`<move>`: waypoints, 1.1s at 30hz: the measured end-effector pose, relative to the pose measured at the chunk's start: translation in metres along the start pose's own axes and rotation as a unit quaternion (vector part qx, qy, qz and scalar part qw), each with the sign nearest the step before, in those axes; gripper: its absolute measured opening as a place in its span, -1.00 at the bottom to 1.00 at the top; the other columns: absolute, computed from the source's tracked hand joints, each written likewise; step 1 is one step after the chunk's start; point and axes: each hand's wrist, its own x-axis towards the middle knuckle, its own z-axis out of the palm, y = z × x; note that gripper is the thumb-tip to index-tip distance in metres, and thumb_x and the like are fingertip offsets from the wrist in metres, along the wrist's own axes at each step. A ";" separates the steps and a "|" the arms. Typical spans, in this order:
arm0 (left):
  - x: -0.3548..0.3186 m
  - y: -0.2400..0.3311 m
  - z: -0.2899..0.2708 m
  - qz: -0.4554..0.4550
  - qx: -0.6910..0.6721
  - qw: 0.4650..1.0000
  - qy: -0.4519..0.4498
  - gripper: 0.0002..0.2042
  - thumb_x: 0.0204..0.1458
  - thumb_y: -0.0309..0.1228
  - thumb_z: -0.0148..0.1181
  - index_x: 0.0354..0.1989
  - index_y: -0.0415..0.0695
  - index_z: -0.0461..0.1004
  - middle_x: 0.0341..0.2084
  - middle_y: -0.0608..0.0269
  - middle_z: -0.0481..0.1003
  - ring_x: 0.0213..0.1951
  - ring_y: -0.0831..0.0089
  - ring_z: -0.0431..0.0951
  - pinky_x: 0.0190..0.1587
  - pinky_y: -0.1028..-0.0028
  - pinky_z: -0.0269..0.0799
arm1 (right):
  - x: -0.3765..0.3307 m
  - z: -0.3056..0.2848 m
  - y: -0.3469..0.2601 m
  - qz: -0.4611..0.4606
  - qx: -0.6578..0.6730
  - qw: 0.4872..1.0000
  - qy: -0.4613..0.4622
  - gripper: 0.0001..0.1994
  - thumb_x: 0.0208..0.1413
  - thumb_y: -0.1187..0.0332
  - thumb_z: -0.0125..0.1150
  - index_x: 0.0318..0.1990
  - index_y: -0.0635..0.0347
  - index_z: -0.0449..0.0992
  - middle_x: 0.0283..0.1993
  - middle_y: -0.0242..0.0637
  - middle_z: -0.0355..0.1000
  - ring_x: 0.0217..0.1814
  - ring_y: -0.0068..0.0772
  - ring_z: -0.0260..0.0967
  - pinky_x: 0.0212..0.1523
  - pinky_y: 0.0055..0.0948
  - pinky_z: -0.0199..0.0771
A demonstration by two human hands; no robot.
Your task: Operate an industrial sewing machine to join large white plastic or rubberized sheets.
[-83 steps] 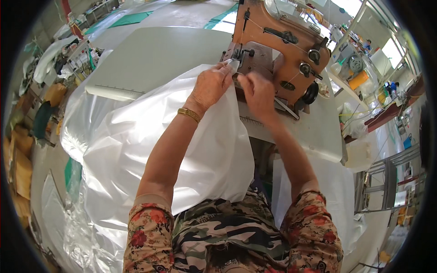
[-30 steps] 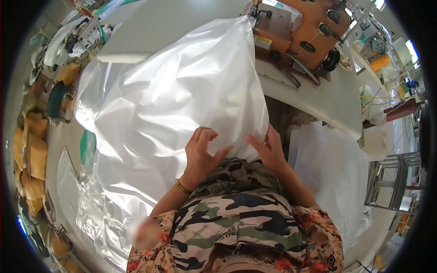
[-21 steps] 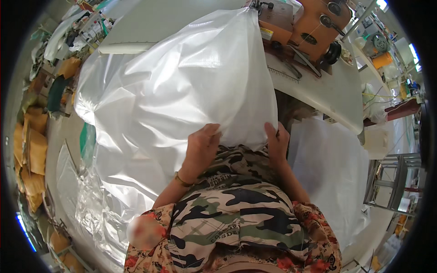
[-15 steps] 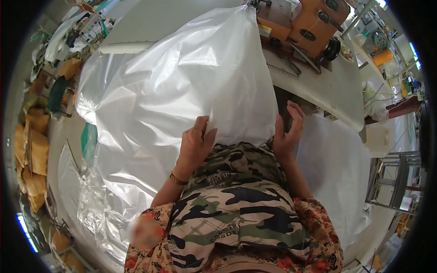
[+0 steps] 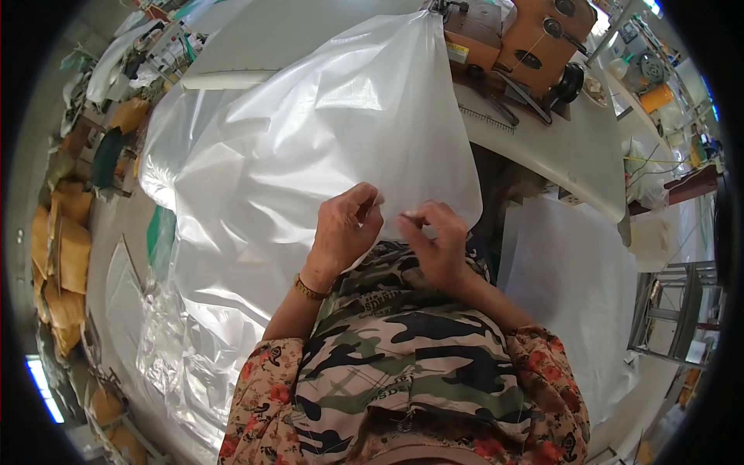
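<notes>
A large white, glossy plastic sheet point(image 5: 279, 155) hangs in folds from the sewing machine point(image 5: 535, 46) down to my lap. My left hand point(image 5: 345, 229) is over its near part, thumb and fingertips pinched together. Close by on the right, my right hand point(image 5: 438, 240) is also closed in a pinch, its fingertips pointing at the left ones. A small gap separates the two hands. Whatever sits between the fingertips is too small to make out. Below them, a camouflage apron point(image 5: 418, 341) covers my lap.
The brown machine stands on a pale table point(image 5: 573, 147), with scissors point(image 5: 523, 99) beside it. Another whitish sheet point(image 5: 573, 287) hangs at the right. Crumpled clear plastic point(image 5: 167, 356) lies at the left, near brown bundles point(image 5: 66, 263). A metal rack point(image 5: 674, 310) stands far right.
My right hand has moved left over the sheet, from open fingers to a pinch. The left hand has shifted slightly up and right, its fingers now curled together.
</notes>
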 end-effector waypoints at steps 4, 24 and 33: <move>-0.007 -0.010 0.004 -0.013 -0.053 0.998 -0.004 -0.91 0.01 -0.63 0.11 -0.31 -0.28 0.48 -0.58 0.28 0.43 -0.52 0.63 0.39 -0.44 0.60 0.34 | 0.005 0.001 -0.009 -0.017 -0.042 0.982 -0.184 -0.77 0.04 0.33 0.25 -0.54 0.23 0.40 -0.57 -0.18 0.37 -0.51 -0.06 0.32 -0.28 -0.25 0.28; 0.003 -0.018 0.007 -0.058 -0.219 0.973 0.036 -0.78 0.20 -0.33 0.14 -0.36 -0.26 0.42 -0.65 0.51 0.19 -0.53 0.72 0.10 -0.51 0.61 0.08 | -0.012 0.036 -0.009 0.055 0.096 0.969 -0.223 -0.86 0.11 0.35 0.19 -0.37 0.23 0.53 -0.52 -0.10 0.45 -0.48 0.01 0.37 -0.37 -0.18 0.35; 0.010 -0.024 0.012 -0.183 -0.407 0.895 0.033 -0.78 0.10 -0.39 0.27 -0.56 -0.14 0.44 -0.66 0.60 0.29 -0.55 0.81 0.16 -0.54 0.64 0.08 | -0.008 0.035 0.020 0.163 0.203 0.965 -0.038 -0.83 0.17 0.30 0.20 -0.32 0.22 0.47 -0.45 -0.30 0.42 -0.44 -0.42 0.33 -0.36 -0.43 0.34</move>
